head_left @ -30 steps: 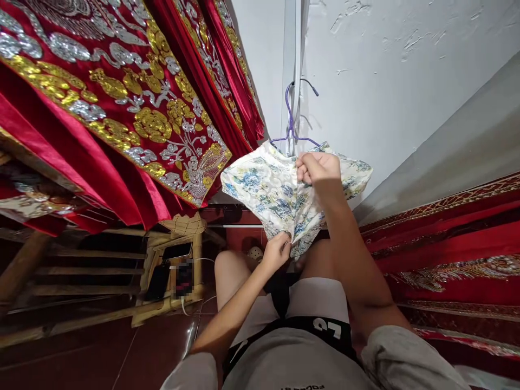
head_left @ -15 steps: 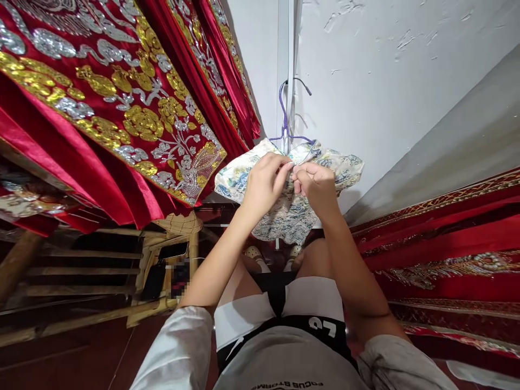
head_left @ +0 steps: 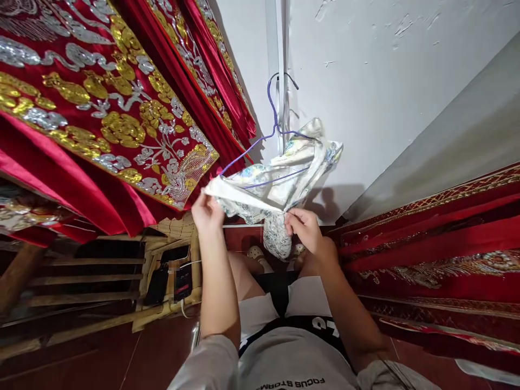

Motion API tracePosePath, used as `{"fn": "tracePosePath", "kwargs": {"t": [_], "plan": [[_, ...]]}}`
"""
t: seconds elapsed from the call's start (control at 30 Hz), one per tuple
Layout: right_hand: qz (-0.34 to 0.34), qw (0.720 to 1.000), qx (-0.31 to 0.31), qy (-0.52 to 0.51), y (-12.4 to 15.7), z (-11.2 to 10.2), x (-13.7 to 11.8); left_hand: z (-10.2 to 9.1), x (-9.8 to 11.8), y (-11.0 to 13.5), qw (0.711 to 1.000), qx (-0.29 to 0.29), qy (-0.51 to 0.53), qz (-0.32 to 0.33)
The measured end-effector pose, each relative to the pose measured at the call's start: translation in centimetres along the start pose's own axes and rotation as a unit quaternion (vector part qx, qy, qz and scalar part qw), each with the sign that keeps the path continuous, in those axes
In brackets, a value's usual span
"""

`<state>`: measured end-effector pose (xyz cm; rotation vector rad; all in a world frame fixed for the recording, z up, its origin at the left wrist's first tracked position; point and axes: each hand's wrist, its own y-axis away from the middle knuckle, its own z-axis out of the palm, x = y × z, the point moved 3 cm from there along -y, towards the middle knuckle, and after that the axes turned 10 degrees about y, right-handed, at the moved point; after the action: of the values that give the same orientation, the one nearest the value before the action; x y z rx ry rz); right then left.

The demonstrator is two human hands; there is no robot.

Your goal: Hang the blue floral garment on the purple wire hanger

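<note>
A small white garment with blue and yellow flowers (head_left: 280, 184) hangs on a purple wire hanger (head_left: 273, 108) hooked high on the white wall. My left hand (head_left: 208, 211) is closed on the garment's left edge and pulls it out sideways. My right hand (head_left: 305, 230) pinches the bunched lower part of the cloth. The garment is twisted and folded between the two hands, and part of the hanger wire shows through it.
Red costumes with gold and silver embroidery (head_left: 101, 108) hang at the left, and more red embroidered cloth (head_left: 439, 244) lies at the right. A bamboo stool with a phone on it (head_left: 170, 276) stands at the lower left. A white pipe (head_left: 274, 65) runs up the wall.
Both hands dropped from the garment's collar. The left hand moved out to the left edge, the right hand down to the hem, and the garment got stretched and twisted on its hanger.
</note>
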<state>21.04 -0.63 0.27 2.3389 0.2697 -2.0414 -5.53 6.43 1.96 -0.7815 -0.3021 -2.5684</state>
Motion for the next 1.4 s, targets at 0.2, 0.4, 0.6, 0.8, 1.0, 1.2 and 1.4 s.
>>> {"fn": "tracePosePath", "kwargs": {"t": [0.2,0.4,0.6,0.8,1.0,1.2,1.4], "plan": [[0.035,0.999,0.03,-0.028,1.9,0.4,2.8,-7.2,-7.9,6.0,0.988,0.134,-0.008,-0.079],[0.083,0.991,-0.085,0.064,2.8,-1.6,5.1,-6.5,-8.4,9.1,0.987,0.018,-0.127,-0.1],[0.074,0.994,-0.061,0.048,1.6,-1.8,3.8,0.2,-7.1,13.5,0.936,-0.266,-0.207,-0.1],[0.119,0.978,-0.108,-0.131,1.3,0.8,1.6,2.9,-6.7,15.7,0.852,-0.391,-0.347,0.01],[0.005,0.93,-0.349,0.113,0.9,-1.7,-4.4,-0.1,-6.1,13.9,0.782,-0.476,-0.385,-0.12],[-0.123,0.965,0.062,0.224,-6.3,-5.8,-7.4,-2.4,-2.0,12.2,0.711,-0.396,-0.578,-0.06],[-0.119,0.961,0.035,0.248,-12.3,-4.0,-1.3,-2.2,2.9,12.4,0.746,-0.33,-0.577,-0.049]]}}
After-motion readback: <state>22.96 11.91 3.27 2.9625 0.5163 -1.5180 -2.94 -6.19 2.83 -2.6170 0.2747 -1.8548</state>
